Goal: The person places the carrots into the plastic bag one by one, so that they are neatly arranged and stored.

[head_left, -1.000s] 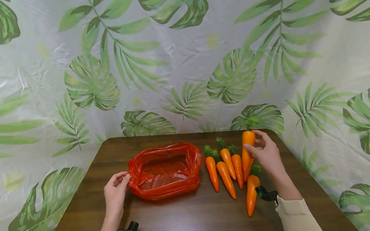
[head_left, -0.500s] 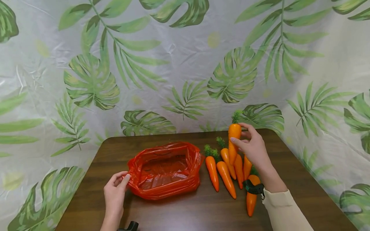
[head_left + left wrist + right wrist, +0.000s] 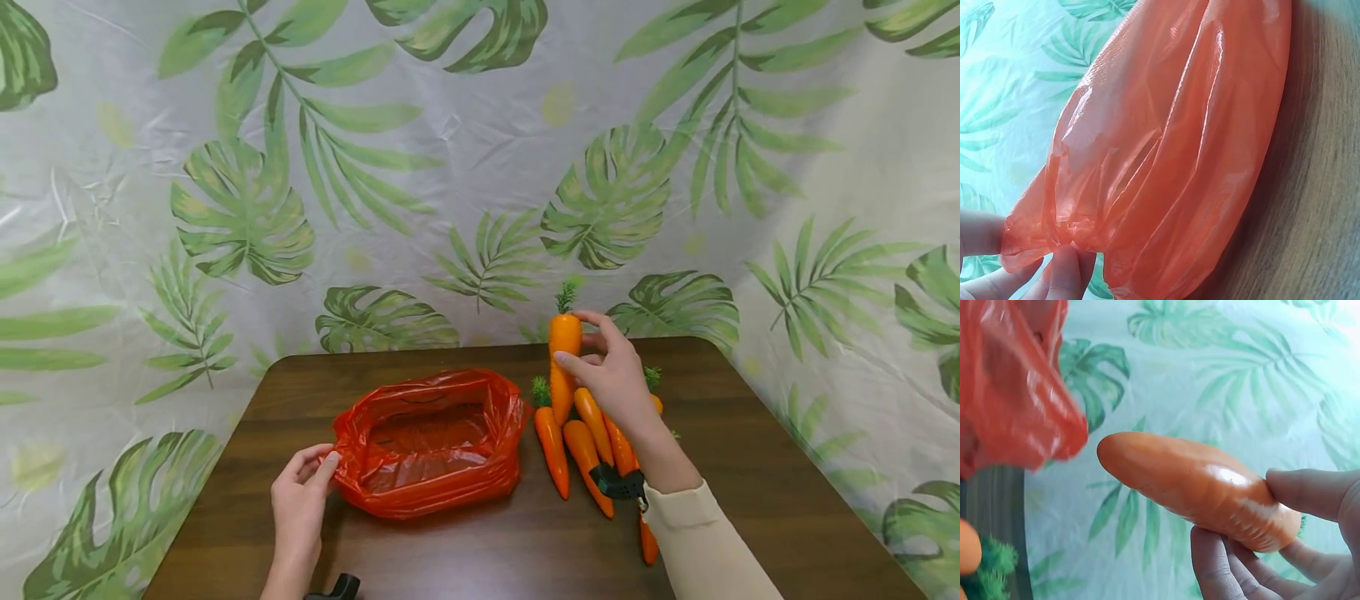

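Observation:
A red plastic bag [image 3: 435, 492] stands with its mouth spread wide on the table. My left hand [image 3: 300, 496] pinches the bag's left rim between thumb and fingers; the left wrist view shows the gathered plastic [image 3: 1066, 231] in that pinch. In my right hand [image 3: 611, 375] an orange carrot [image 3: 565, 358] with a green top is held upright, tip down, above the other carrots and just right of the bag. Thumb and fingers grip its thick end in the right wrist view, where the carrot [image 3: 1191, 487] points toward the bag [image 3: 1016, 394].
Several carrots [image 3: 552, 454] lie on the brown wooden table [image 3: 450, 558] right of the bag, some partly hidden by my right hand and wrist. A leaf-patterned sheet [image 3: 480, 167] hangs behind the table. A black strap device [image 3: 618, 482] sits on my right wrist.
My right hand has lifted the carrot off the right side of the group and carried it left toward the bag. The left hand and the bag stay in place.

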Available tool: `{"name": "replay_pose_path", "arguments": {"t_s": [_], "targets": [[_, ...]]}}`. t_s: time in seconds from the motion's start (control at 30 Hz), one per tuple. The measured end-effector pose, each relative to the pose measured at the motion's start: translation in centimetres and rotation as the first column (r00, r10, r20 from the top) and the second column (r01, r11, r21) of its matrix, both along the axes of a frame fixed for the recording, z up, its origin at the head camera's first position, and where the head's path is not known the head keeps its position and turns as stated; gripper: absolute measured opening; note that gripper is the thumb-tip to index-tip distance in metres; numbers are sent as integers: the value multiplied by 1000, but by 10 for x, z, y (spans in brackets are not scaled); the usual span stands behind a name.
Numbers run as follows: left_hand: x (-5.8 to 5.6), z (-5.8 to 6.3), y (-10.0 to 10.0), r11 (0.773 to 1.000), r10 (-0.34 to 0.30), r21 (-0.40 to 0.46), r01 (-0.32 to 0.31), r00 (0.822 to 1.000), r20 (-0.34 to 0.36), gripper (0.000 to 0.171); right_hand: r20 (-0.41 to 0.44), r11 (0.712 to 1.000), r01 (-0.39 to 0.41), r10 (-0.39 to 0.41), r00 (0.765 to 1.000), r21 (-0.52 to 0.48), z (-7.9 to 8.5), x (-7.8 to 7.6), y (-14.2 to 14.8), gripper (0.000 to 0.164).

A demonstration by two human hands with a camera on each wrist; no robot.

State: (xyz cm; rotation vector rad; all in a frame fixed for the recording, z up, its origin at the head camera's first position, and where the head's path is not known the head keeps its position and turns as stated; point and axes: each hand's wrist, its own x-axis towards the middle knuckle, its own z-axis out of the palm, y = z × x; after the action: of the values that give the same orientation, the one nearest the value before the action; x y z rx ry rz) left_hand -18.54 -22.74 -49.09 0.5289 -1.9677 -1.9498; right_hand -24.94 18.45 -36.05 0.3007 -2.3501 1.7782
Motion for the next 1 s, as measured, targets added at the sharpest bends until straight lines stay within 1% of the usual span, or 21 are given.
{"name": "replay_pose_path", "arguments": {"t_s": [0.23,0.4,0.53,0.77,1.0], "targets": [[0,-2,-1,1000,3,14,-3,1000,4,31,-2,999,-38,38,999,-6,6,-3,-35,67],[0,-4,-2,1000,2,12,-2,1000,4,33,-33,997,-67,68,997,36,7,-7,-61,64],[0,-5,-1,1000,-1,7,1,1000,7,33,-50,993,-98,102,994,73,3,-11,-80,64],[0,-3,-1,1000,-8,-5,8,1000,10,34,-42,985,-135,140,989,108,-7,-15,-109,62],[0,-1,-2,1000,-14,-7,14,1000,5,35,-84,968,-175,193,978,182,-13,-20,-131,66]]}}
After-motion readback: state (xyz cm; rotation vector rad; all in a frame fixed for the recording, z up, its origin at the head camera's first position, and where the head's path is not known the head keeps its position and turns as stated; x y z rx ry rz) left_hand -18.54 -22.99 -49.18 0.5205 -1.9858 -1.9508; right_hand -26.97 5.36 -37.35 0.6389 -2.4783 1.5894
